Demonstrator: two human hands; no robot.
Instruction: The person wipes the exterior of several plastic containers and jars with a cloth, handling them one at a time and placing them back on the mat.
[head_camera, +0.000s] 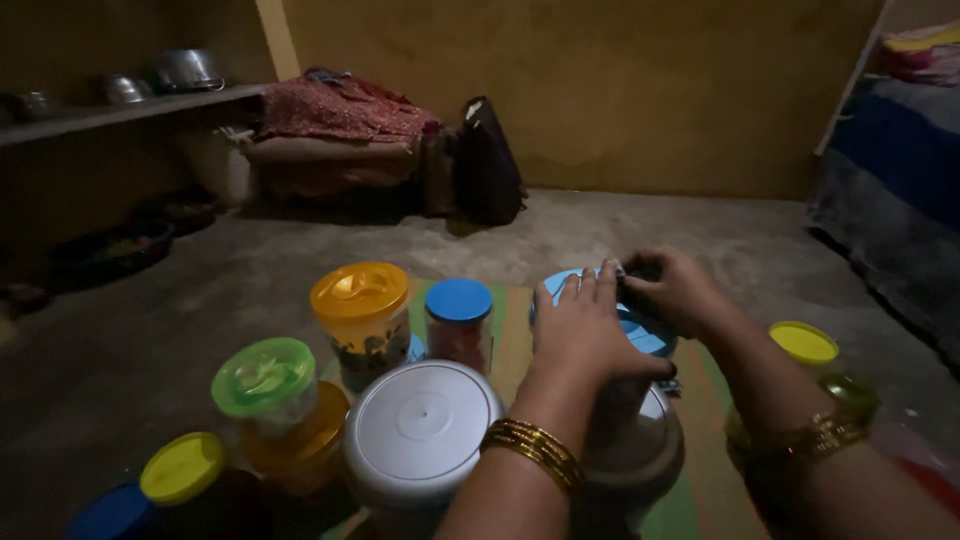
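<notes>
**Seating a blue lid with both hands**

Working over the striped green mat (700, 470) on the grey concrete floor (250, 290), the person presses the left hand (585, 330) flat, fingers spread, on the light blue round plastic lid (648, 335) of a container behind the white-lidded pot (420, 425). The right hand (672, 290) curls around the lid's far rim. Even downward pressure, judged from this grip, keeps the lid level.

Blue-lidded container under both hands

The light blue lid (648, 335) lies flat atop a container standing upright on a grey-lidded pot (640, 450); the left hand (590, 335) rests spread over the lid, the right hand (675, 290) grasps its far edge.
</notes>
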